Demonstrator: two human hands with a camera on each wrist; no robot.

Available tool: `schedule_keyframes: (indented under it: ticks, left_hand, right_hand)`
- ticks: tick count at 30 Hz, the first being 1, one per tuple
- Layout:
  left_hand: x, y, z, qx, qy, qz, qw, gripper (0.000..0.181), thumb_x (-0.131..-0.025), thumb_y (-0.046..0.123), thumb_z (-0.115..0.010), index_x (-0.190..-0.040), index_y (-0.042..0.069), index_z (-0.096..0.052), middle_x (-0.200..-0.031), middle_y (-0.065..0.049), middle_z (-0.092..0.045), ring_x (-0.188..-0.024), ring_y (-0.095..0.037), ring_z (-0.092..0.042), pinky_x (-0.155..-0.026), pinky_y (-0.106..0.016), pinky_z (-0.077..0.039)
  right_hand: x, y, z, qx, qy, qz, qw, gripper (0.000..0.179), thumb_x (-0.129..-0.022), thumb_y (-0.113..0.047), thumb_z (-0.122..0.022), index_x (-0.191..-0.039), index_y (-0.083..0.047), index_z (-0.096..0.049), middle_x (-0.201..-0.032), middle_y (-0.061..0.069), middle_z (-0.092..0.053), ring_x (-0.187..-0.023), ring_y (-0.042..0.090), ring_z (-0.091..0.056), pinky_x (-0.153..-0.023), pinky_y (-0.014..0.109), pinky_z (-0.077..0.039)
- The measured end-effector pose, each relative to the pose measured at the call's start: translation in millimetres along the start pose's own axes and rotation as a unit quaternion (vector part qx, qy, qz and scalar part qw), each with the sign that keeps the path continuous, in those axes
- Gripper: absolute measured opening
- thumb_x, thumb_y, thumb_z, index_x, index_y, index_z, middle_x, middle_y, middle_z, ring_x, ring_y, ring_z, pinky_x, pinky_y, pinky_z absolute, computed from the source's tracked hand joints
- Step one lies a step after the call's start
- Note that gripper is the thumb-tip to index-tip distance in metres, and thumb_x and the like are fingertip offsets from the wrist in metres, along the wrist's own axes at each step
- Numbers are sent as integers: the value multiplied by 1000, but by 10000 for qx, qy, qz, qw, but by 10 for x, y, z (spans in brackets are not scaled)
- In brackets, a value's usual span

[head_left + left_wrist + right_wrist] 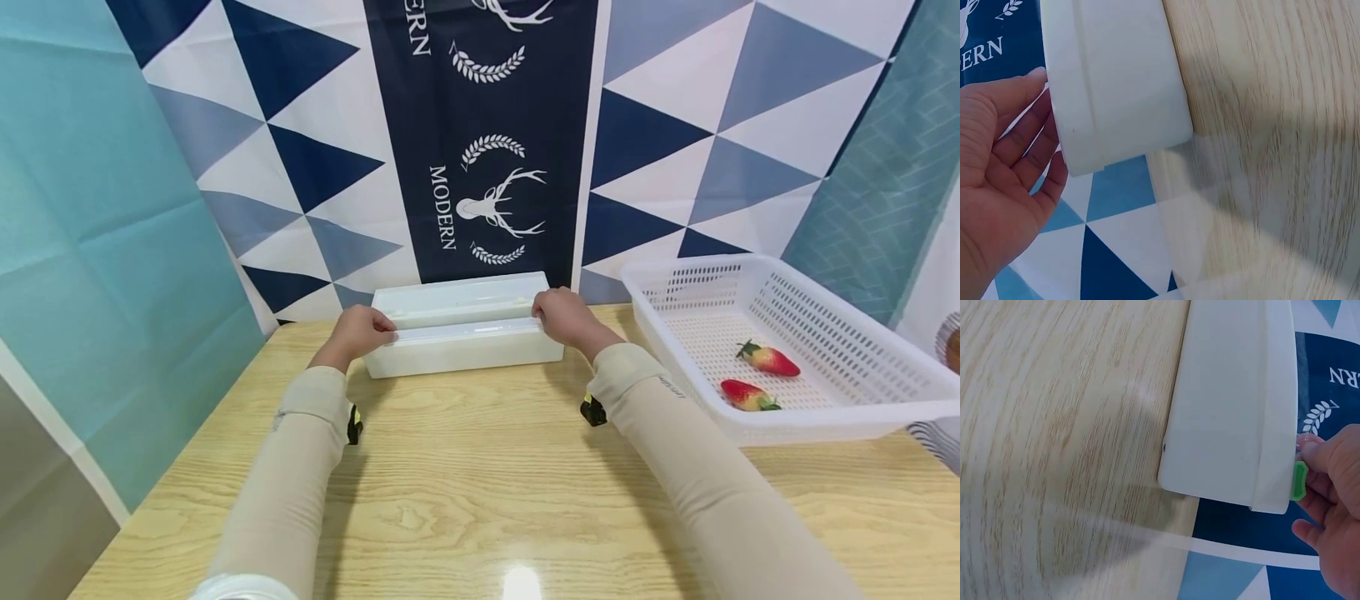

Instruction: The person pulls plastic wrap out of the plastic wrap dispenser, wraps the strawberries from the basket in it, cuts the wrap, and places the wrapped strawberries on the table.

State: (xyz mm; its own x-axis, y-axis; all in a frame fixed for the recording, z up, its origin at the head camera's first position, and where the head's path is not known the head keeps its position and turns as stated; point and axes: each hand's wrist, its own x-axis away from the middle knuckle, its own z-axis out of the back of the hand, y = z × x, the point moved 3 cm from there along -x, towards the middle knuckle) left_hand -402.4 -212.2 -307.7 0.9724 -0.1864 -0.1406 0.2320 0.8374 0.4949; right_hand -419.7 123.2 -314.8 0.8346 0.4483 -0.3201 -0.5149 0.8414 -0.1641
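Note:
A long white dispenser box, like one for cling film, stands at the back of the table against the wall cloth. Its white lid is tipped back. My left hand pinches the upper front edge near the box's left end, thumb at the rim in the left wrist view. At the right end, my right hand grips the same edge with thumb and forefinger. A small green slider sits at that edge by the right fingers. Inside the box is mostly hidden.
On the right stands a white perforated basket with two strawberries, one red and yellow strawberry behind the other strawberry. The wood-grain table lies between my forearms. A patterned cloth hangs close behind the box.

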Motion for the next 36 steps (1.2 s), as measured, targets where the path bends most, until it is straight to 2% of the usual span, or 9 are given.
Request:
schedule_keyframes:
  ticks: [6, 10, 15, 19, 23, 29, 32, 36]
  left_hand:
    - [-1, 8, -105, 57, -9, 234, 9997, 29, -86, 25, -76, -103, 1, -74, -98, -12, -71, -90, -25, -63, -80, -39, -53]
    - [-22, 33, -143, -277, 171, 63, 9995, 27, -86, 25, -74, -101, 3, -75, -99, -11, -71, -90, -26, -63, -81, -41, -52]
    - [-50, 77, -124, -637, 354, -197, 9971, 20, -89, 20, -71, -98, 3, -76, -97, -11, -73, -89, -27, -65, -81, -42, -53]
    - [-80, 133, -112, -564, 175, -21, 9983, 29, -87, 29, -73, -100, 4, -76, -98, -9, -72, -90, -26, -64, -82, -42, -52]
    - [-151, 243, -163, -501, -60, 123, 9987, 38, -83, 39, -75, -102, 6, -75, -99, -7, -72, -90, -23, -62, -82, -40, -52]
    - [-261, 430, -245, -815, -46, -182, 9965, 37, -82, 40, -75, -99, 7, -76, -94, -3, -73, -91, -22, -63, -83, -39, -51]
    - [-296, 474, -259, -1143, 53, -382, 9927, 26, -84, 31, -74, -97, 8, -77, -95, -3, -73, -94, -23, -64, -83, -40, -52]
    - [-308, 468, -260, -1694, 223, -562, 9837, 14, -86, 17, -68, -93, 11, -78, -97, -2, -73, -97, -24, -64, -84, -41, -53]
  right_hand:
    - [-16, 19, -53, -332, 169, -338, 9987, 18, -94, 3, -51, -100, 4, -68, -99, 16, -67, -96, 33, -59, -90, 44, -46]
    - [-26, 3, -65, -485, 174, -485, 9975, 19, -95, 3, -49, -103, 5, -66, -102, 18, -65, -102, 34, -58, -93, 44, -47]
    - [-69, -33, -54, -683, 89, -581, 9959, 20, -97, 2, -48, -106, 6, -65, -105, 19, -63, -105, 33, -58, -94, 43, -48]
    - [-120, -32, -51, -760, 64, -576, 9954, 20, -97, 2, -46, -107, 6, -64, -106, 19, -62, -106, 33, -57, -95, 43, -47]
    - [-138, -11, -25, -757, 78, -641, 9950, 20, -97, 3, -46, -106, 6, -64, -106, 20, -61, -106, 33, -56, -96, 43, -46]
    - [-147, -2, 24, -799, 163, -637, 9946, 18, -96, 4, -47, -102, 5, -63, -101, 19, -60, -100, 32, -55, -94, 44, -46]
    - [-158, -6, 36, -785, 221, -610, 9948, 18, -95, 5, -47, -101, 5, -63, -100, 19, -60, -99, 32, -55, -92, 43, -46]
    - [-162, 4, 42, -804, 228, -558, 9949, 20, -94, 6, -47, -103, 6, -65, -102, 20, -62, -101, 33, -56, -94, 44, -46]
